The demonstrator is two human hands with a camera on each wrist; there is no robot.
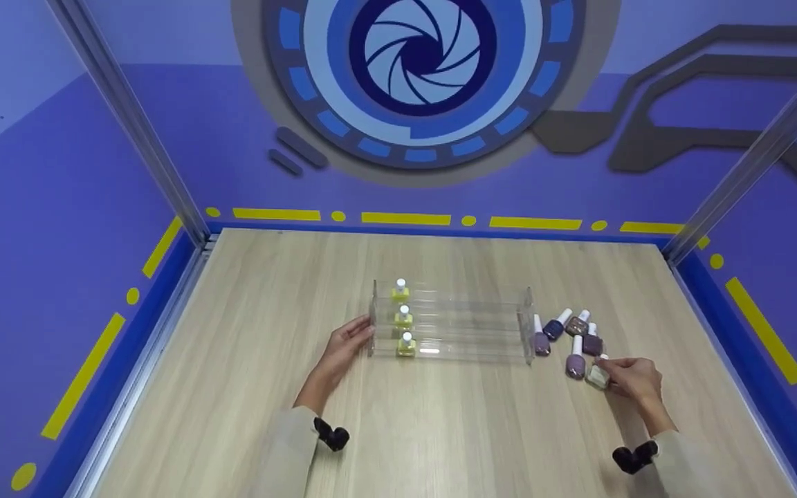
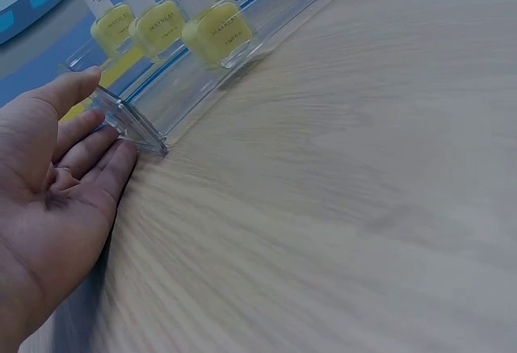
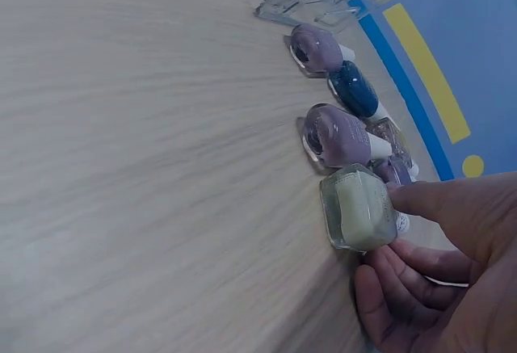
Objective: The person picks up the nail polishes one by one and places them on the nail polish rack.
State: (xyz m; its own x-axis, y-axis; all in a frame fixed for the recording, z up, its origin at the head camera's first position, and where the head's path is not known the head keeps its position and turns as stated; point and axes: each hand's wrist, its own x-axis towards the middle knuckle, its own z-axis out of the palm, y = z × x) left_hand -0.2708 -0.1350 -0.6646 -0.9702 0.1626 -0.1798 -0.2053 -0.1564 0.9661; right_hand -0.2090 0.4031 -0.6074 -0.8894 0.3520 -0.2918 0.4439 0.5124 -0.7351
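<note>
Against the clear rack (image 1: 464,322) our left hand (image 1: 344,347) rests loosely, while our right hand (image 1: 636,379) pinches a pale bottle (image 3: 361,209), seemingly the pick-up step, next calling for a steady lift.

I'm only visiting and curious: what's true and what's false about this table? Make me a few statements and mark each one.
1. Three yellow bottles stand in the clear rack. True.
2. The left hand is holding a yellow bottle. False: the left hand touches the rack's end.
3. The right hand pinches a pale green bottle. True.
4. The dark blue bottle stands in the rack. False: the dark blue bottle lies on the table, right of the rack.
5. The yellow bottles have white caps. True.
</note>
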